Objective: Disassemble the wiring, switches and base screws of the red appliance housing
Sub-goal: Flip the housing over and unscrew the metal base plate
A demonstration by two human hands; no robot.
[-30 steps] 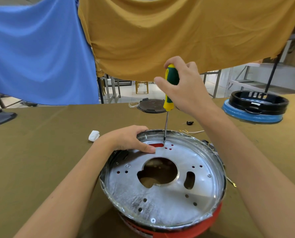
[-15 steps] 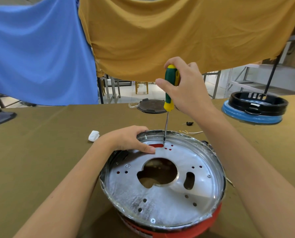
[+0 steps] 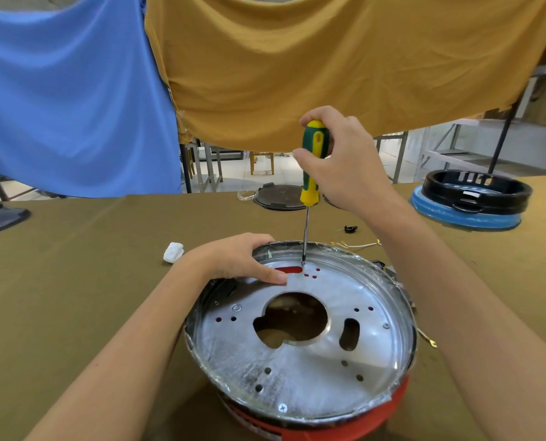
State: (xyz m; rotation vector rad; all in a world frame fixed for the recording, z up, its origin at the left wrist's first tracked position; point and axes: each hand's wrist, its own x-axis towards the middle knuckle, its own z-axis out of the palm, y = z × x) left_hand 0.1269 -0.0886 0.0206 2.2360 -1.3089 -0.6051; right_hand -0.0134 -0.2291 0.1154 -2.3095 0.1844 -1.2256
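1. housing (image 3: pixel 322 431) sits upside down near the front edge of the bench (image 3: pixel 74 265), metal base plate (image 3: pixel 313 370) facing up, so the base screws can be reached from above.
2. left hand (image 3: pixel 233 259) rests on the far left rim, fingers loosely curled over the edge, thumb flat on the plate; apparently bracing against twist.
3. right hand (image 3: pixel 344 163) wraps the screwdriver (image 3: pixel 311 160) handle, fingers curled round it, shaft upright, tip planted at the plate's far edge beside the red slot (image 3: pixel 289 269); upright probably to keep the bit seated.
4. screw (image 3: pixel 282 408) near the front rim not yet removed.
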